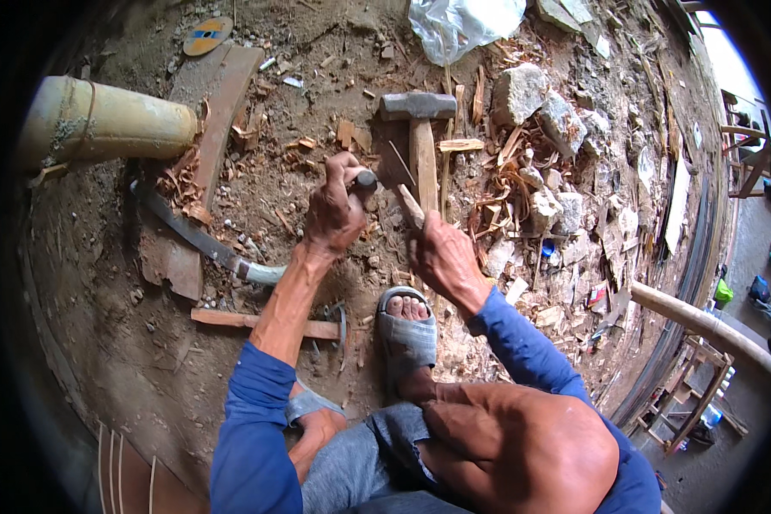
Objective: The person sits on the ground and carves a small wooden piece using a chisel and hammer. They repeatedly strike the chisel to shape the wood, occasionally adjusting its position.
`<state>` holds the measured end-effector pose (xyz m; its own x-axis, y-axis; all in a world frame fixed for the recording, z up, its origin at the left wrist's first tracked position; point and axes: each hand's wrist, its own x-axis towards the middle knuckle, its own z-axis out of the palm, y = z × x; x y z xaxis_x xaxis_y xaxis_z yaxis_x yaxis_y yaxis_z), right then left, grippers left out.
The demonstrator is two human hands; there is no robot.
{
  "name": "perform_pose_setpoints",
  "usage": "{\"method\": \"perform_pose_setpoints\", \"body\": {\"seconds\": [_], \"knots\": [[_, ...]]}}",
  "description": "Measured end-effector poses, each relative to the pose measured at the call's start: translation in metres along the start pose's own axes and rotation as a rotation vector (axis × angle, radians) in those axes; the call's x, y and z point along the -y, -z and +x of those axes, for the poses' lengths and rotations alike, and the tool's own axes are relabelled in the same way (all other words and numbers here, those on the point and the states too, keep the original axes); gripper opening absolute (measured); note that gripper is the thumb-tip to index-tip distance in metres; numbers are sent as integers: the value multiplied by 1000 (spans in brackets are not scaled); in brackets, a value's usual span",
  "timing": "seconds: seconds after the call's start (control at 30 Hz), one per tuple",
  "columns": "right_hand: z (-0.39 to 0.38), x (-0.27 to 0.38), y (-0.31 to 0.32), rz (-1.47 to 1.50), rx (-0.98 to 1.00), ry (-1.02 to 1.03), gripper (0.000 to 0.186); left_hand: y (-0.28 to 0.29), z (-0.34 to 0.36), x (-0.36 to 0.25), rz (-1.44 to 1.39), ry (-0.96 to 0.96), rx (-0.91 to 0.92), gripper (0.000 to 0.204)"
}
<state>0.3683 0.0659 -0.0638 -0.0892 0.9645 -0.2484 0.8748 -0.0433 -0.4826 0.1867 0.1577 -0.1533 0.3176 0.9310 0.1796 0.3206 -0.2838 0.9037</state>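
My left hand is closed around a short dark piece with a round, blunt end; most of it is hidden by the fingers. Just to the right, my right hand grips a short, light brown wooden stick, its tip slanting up toward the left hand. The two held pieces appear apart. Beyond the hands a sledgehammer lies on the dirt, its grey head farthest away and its wooden handle running back toward my right hand. A thin dark rod shows beside that handle.
At left, a curved blade with a pale handle lies by a worn plank and a thick bamboo pole. A wooden-handled hammer rests nearer me. Stones, wood shavings and a plastic bag litter the ground.
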Motion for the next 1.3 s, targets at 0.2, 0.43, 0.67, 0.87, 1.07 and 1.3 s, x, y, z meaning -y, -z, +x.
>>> {"method": "perform_pose_setpoints", "body": {"seconds": [0.2, 0.43, 0.67, 0.87, 1.07, 1.3], "knots": [[-7, -9, -9, 205, -214, -57, 18, 1, 1, -4, -7, 20, -11, 50], [-12, -22, -20, 77, -241, -12, 19, -1, -3, -1, 108, 105, 37, 43], [-6, -27, -38, 53, 47, -123, 20, 4, -4, 1, -59, 140, -45, 44], [-13, -7, -14, 196, -374, -35, 25, 3, -7, -1, -79, 127, -64, 44], [-3, 2, -11, -34, 29, -130, 21, 4, -4, -2, -69, 103, -76, 47], [0, 1, -7, 278, -42, -28, 18, 3, -11, -2, -31, 96, -85, 39]]}}
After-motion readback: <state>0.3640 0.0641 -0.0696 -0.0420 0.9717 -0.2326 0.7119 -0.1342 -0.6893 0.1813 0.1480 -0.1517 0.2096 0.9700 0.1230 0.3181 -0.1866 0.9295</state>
